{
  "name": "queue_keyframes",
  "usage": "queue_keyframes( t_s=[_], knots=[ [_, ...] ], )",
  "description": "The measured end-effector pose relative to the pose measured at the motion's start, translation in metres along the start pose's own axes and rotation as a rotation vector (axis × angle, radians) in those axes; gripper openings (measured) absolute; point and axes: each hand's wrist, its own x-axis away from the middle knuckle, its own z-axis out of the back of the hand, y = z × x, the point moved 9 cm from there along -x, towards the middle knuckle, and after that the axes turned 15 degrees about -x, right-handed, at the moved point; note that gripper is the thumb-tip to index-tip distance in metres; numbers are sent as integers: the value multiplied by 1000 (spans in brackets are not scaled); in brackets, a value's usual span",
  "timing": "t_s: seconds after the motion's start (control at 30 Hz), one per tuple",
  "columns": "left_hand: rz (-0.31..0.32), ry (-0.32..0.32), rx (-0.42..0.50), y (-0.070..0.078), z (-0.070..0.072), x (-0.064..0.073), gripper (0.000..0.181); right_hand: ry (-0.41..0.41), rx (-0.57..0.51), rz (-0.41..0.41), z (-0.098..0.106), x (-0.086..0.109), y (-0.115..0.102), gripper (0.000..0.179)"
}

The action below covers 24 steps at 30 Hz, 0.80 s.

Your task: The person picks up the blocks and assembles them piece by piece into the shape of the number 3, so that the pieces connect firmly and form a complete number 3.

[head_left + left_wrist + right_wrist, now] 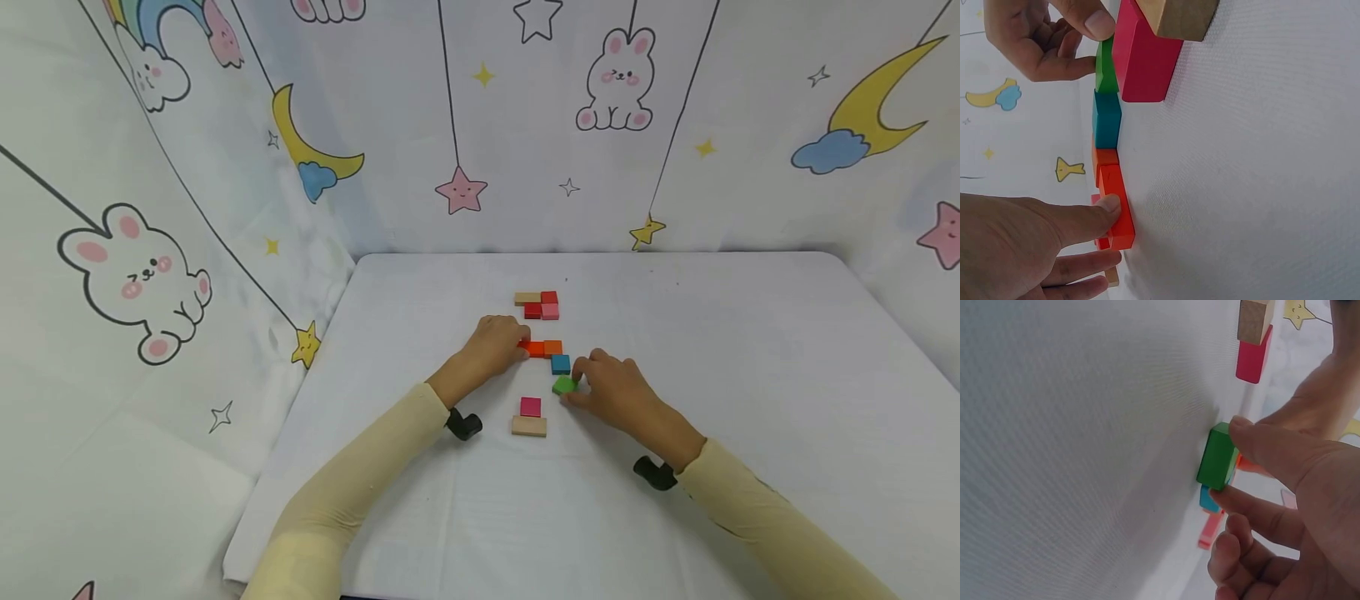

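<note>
Near the middle of the table, my left hand (497, 343) has its thumb and fingers at an orange-red block (1118, 212), pinching it. Against that block's right end sits an orange block (552, 347). Just below is a blue block (560, 364), whose near corner is close to a green block (564, 385). Thumb and index finger of my right hand (617, 390) pinch the green block, which stands slightly turned; the right wrist view shows its long side (1215, 459). The other right fingers are curled and hold nothing.
Nearer me, a magenta block (530, 407) touches a plain wooden block (529, 427). Farther back, another wooden block (527, 297), two red blocks and a pink block (550, 312) form a cluster. A white cloth covers the table (750, 333); a patterned curtain (525, 125) hangs behind.
</note>
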Motion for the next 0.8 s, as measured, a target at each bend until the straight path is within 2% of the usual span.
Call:
queue_keyframes(
  t_s=[0.63,0.8],
  knots=[
    [-3,4,7,0,2,1,30,16,16,-6,-1,-5,3,47],
    [-4,7,-3,-1,1,0,29,60,33,67,1,5,-13,53]
  ],
)
